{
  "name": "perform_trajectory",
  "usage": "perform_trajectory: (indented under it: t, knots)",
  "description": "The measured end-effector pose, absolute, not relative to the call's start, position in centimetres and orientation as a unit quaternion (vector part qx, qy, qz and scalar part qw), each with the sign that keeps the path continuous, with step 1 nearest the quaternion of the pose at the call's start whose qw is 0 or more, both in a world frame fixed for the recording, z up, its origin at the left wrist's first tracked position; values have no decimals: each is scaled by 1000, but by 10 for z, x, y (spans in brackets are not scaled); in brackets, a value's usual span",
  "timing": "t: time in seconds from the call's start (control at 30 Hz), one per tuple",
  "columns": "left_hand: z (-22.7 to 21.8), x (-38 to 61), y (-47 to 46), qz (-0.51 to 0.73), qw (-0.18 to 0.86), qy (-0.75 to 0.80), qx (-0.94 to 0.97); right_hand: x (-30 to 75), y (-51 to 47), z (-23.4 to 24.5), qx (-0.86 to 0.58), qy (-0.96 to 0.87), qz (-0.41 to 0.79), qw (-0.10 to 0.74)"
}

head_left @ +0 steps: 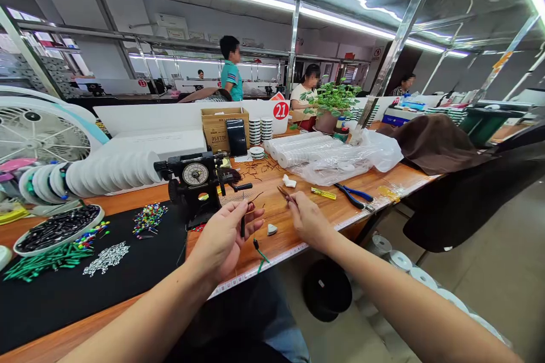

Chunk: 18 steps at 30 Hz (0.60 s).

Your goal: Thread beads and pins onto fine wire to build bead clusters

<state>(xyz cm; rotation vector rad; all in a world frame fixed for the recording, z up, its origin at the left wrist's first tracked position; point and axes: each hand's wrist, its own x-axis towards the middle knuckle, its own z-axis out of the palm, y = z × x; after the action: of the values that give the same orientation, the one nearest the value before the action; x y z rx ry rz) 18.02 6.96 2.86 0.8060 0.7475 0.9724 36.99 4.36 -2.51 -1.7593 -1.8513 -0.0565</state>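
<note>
My left hand (227, 238) is closed, pinching a thin dark strand (254, 198) between thumb and fingers. A small black rod (242, 226) shows at the fingers. Below hangs a fine line with a black bead (256, 244) and a green tube piece (263, 261) by the table edge. My right hand (310, 221) is closed around a pointed brownish tool (283, 190), its tip aimed toward the left hand; its kind is partly hidden. Just beyond the left hand stands a black hand-cranked machine (196, 176) with a round dial.
On the table lie blue-handled pliers (355, 195), a yellow utility knife (323, 193), wrapped white rolls (306, 150) and brown strands (259, 168). At left, a black mat (140, 272) holds green tubes (46, 261), coloured pins (149, 218) and metal rings (106, 258). Other people sit or stand beyond.
</note>
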Motion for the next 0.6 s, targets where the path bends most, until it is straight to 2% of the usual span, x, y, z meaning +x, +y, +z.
perform_trajectory:
  t: [0.13,0.2,0.47,0.6]
  knots:
    - [20,183,77,429,741,354,376,343,31,-8,-571,-660,252,418]
    - [19,185,78,424,744,354,376,335,32,-5,-553,-623,333,442]
    - [21,192,76,408,751,348,385,331,51,-16,-573,-611,290,463]
    - [18,198,79,408,746,357,387,330,55,-19,-619,-640,212,402]
